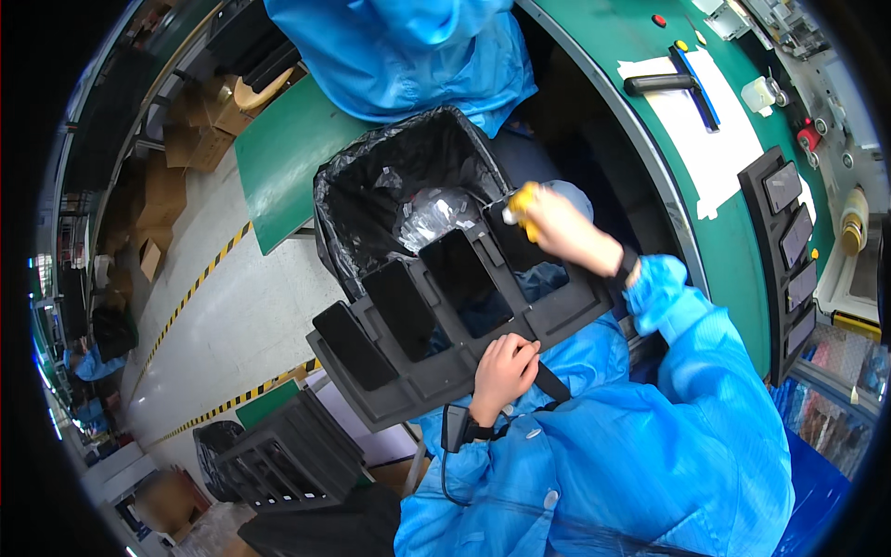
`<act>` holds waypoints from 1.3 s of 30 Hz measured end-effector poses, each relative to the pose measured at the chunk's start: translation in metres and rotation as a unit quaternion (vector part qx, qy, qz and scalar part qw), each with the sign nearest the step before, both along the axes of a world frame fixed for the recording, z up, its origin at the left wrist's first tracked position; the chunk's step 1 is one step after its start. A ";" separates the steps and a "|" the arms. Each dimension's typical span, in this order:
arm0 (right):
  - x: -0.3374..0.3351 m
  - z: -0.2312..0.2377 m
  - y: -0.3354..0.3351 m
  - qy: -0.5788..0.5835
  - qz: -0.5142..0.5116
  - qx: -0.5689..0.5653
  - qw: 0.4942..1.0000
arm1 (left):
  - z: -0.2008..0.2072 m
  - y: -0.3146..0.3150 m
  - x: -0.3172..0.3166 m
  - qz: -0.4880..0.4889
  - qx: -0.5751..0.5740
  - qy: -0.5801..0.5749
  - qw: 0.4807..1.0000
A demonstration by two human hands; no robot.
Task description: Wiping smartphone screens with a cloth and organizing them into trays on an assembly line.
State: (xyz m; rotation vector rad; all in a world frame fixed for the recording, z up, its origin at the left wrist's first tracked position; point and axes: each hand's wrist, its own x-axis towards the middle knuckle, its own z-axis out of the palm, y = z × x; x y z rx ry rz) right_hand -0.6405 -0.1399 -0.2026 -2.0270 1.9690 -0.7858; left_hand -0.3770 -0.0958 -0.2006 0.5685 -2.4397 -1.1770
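My left hand [506, 371] is closed over the near edge of a black foam tray [422, 381]. Several dark, glossy phones lie side by side in its slots, among them a phone [355, 345] at the left end and another phone [466, 283] near the middle. Over the far end of the rightmost phone [524, 249], my right hand [568, 227] grips a small yellow tool [525, 206]. Its exact kind is hidden by my fingers.
Beyond the tray stands a bin [339, 190] lined with black plastic, with clear plastic inside. A green workbench [608, 46] on the right carries a black-and-blue squeegee-like tool [696, 88] and another phone tray [756, 190]. Stacked black trays [306, 446] stand lower left. A blue-clad person [408, 56] is ahead.
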 end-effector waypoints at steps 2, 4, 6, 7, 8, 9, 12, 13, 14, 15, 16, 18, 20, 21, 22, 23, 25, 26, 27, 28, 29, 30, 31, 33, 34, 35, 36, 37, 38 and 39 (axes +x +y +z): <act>-0.026 0.003 -0.036 0.017 -0.031 -0.059 0.998 | 0.001 0.000 0.000 0.000 -0.004 -0.006 1.000; -0.038 0.011 -0.045 -0.024 -0.074 -0.053 0.996 | 0.000 0.001 0.002 0.001 0.003 -0.008 1.000; -0.025 0.022 -0.015 -0.049 -0.075 -0.050 0.995 | -0.002 -0.001 0.002 0.006 0.012 -0.008 1.000; -0.015 0.028 0.002 -0.063 -0.073 -0.026 0.995 | -0.002 0.000 0.002 0.008 0.008 -0.008 1.000; -0.007 0.028 0.021 -0.036 -0.066 -0.009 0.997 | -0.002 0.002 0.003 0.008 0.005 -0.008 1.000; 0.004 0.029 0.038 -0.032 -0.064 0.041 0.997 | -0.002 0.003 0.003 0.007 0.007 -0.008 1.000; 0.020 0.015 0.047 -0.031 -0.074 0.127 0.989 | -0.001 0.001 0.002 0.003 0.004 -0.017 1.000; 0.016 0.010 0.036 -0.035 -0.084 0.101 0.991 | 0.000 0.001 0.002 0.003 0.006 -0.018 1.000; 0.010 0.009 0.021 -0.039 -0.104 0.057 0.992 | 0.000 0.001 0.002 0.004 0.008 -0.019 1.000; -0.003 0.002 0.003 -0.039 -0.105 0.031 0.993 | 0.001 0.000 0.000 0.002 0.009 -0.019 1.000; -0.015 -0.005 -0.012 -0.039 -0.106 0.004 0.994 | 0.002 0.000 -0.002 0.000 0.006 -0.019 1.000; -0.023 0.013 -0.032 -0.033 -0.126 -0.036 0.991 | 0.001 0.000 0.002 0.004 0.004 -0.023 1.000; -0.028 0.026 -0.021 -0.055 -0.141 -0.047 0.987 | -0.003 0.001 0.002 0.009 0.010 -0.018 1.000; -0.029 0.022 -0.005 -0.054 -0.141 -0.025 0.988 | -0.002 0.001 0.001 0.009 0.009 -0.018 1.000; -0.023 0.022 0.009 -0.053 -0.140 -0.002 0.989 | -0.001 0.001 0.003 0.013 0.006 -0.017 1.000; -0.012 0.025 0.023 -0.070 -0.129 0.040 0.988 | 0.000 0.001 0.004 0.017 0.002 -0.018 1.000; 0.001 0.014 0.041 -0.081 -0.102 0.101 0.986 | 0.002 0.001 0.002 0.013 0.002 -0.016 1.000; 0.006 0.012 0.040 -0.091 -0.085 0.113 0.986 | 0.002 0.000 0.002 0.011 0.002 -0.018 1.000; 0.005 0.011 0.033 -0.085 -0.082 0.069 0.991 | 0.002 0.000 0.000 0.008 0.003 -0.017 1.000; 0.001 0.009 0.019 -0.100 -0.100 0.027 0.990 | 0.002 0.000 -0.002 0.009 0.001 -0.012 1.000; -0.008 0.004 0.004 -0.093 -0.103 0.003 0.990 | 0.003 0.001 -0.003 0.009 -0.001 -0.007 1.000; -0.017 -0.001 -0.011 -0.085 -0.104 -0.021 0.991 | 0.002 0.001 -0.003 0.009 -0.001 -0.008 1.000; -0.024 0.001 -0.025 -0.081 -0.121 -0.017 0.989 | 0.002 0.001 -0.002 0.011 0.000 -0.008 1.000; -0.026 0.011 -0.033 -0.073 -0.137 -0.034 0.987 | 0.002 0.001 0.002 0.017 -0.001 -0.009 1.000; -0.027 0.016 -0.024 -0.072 -0.136 -0.036 0.987 | 0.001 0.002 0.002 0.016 0.006 -0.010 1.000; -0.023 0.020 -0.009 -0.075 -0.126 -0.033 0.989 | 0.000 0.001 0.001 0.015 0.013 -0.011 1.000; -0.017 0.023 0.009 -0.079 -0.116 -0.029 0.990 | 0.000 0.003 0.001 0.016 0.014 -0.010 1.000; -0.008 0.024 0.026 -0.092 -0.111 -0.002 0.990 | 0.003 0.002 0.003 0.018 0.008 -0.013 1.000; 0.001 0.023 0.043 -0.102 -0.108 0.025 0.989 | 0.003 0.002 0.002 0.019 0.003 -0.013 1.000; 0.010 0.021 0.057 -0.087 -0.088 0.062 0.990 | 0.002 0.002 0.003 0.019 0.005 -0.012 1.000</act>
